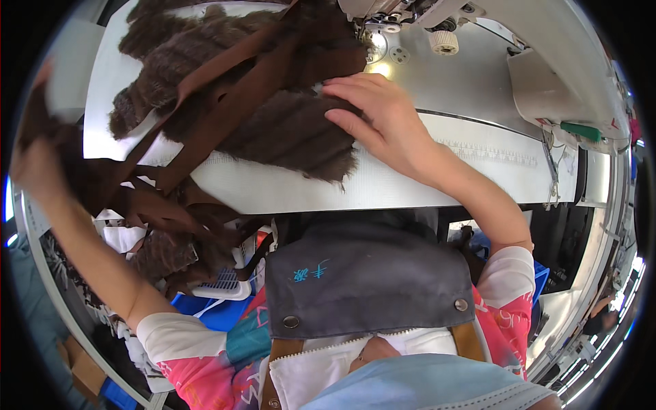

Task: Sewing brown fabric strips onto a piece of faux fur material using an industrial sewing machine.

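Across the white sewing table lies a dark brown fur piece with ribbed pile. My right hand rests on its right edge, just in front of the needle area. The fingers reach out to the left, with the thumb apart below them. Smooth brown fabric strips run over the fur toward the far left. There my left hand is raised beside the table, blurred by motion, with bunched brown fabric in its grip. Its separate fingers do not show clearly.
The sewing machine stands at the back right, its metal bed plate beyond my right hand. A green-handled tool sits on it. More fur and a white basket are below the table's left side.
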The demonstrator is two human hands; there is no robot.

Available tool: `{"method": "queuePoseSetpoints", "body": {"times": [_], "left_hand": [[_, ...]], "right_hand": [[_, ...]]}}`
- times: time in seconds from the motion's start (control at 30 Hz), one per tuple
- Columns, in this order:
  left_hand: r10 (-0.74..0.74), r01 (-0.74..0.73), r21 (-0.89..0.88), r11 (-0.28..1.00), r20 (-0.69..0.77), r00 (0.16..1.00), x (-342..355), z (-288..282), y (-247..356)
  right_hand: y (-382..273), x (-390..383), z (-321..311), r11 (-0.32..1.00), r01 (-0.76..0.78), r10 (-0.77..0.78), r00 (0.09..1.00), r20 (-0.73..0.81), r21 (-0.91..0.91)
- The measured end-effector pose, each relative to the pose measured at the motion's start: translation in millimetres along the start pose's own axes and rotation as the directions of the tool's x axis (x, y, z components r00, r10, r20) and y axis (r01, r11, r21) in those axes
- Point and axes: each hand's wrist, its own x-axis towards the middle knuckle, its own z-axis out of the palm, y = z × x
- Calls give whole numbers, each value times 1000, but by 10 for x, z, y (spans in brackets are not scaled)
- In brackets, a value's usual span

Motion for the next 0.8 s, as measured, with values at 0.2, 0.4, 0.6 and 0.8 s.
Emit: {"method": "queuePoseSetpoints", "body": {"times": [0.2,0.4,0.6,0.8], "left_hand": [[136,-195,84,977,459,878,-109,1319,453],[290,-293,-82,953,537,792,-198,1843,678],[194,-138,-142,980,566,801,-377,1871,450],[-485,648,-761,28,557,675,-268,1691,120]], "right_hand": [[-80,-158,-54,997,-67,67,998,1,-41],[226,1,-98,984,-6,-20,989,-145,-180],[192,-44,-50,1000,-5,5,999,32,-9],[-10,-220,-108,992,65,-71,996,-52,-106]]}}
